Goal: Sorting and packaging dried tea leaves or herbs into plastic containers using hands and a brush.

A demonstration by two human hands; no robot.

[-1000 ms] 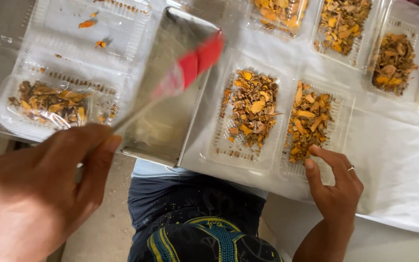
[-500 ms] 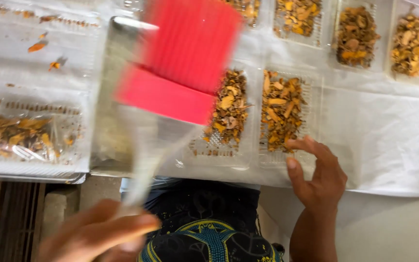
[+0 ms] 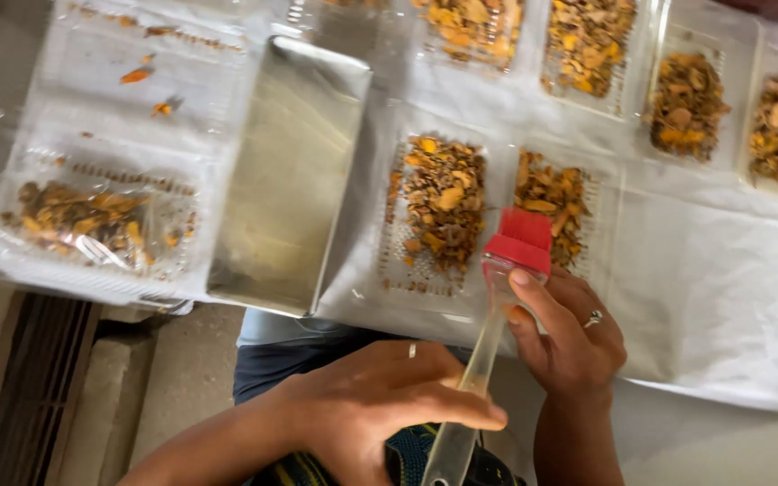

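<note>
A brush with a red silicone head (image 3: 520, 238) and a clear handle lies between both hands. My left hand (image 3: 380, 405) grips the lower handle at the bottom centre. My right hand (image 3: 574, 337), with a ring on one finger, pinches the neck just below the red head. The head hovers over the near edge of two clear plastic trays (image 3: 407, 279) filled with dried yellow-brown slices (image 3: 443, 198).
An empty rectangular metal tray (image 3: 290, 180) lies left of the filled trays. Farther left is a clear clamshell box (image 3: 92, 261) with some slices. Several more filled trays (image 3: 686, 103) line the far edge on a white sheet (image 3: 713, 288). Floor shows below the table edge.
The brush swung from over the metal tray to the right and lower. My right hand left the tray's near edge and took hold of the brush neck.
</note>
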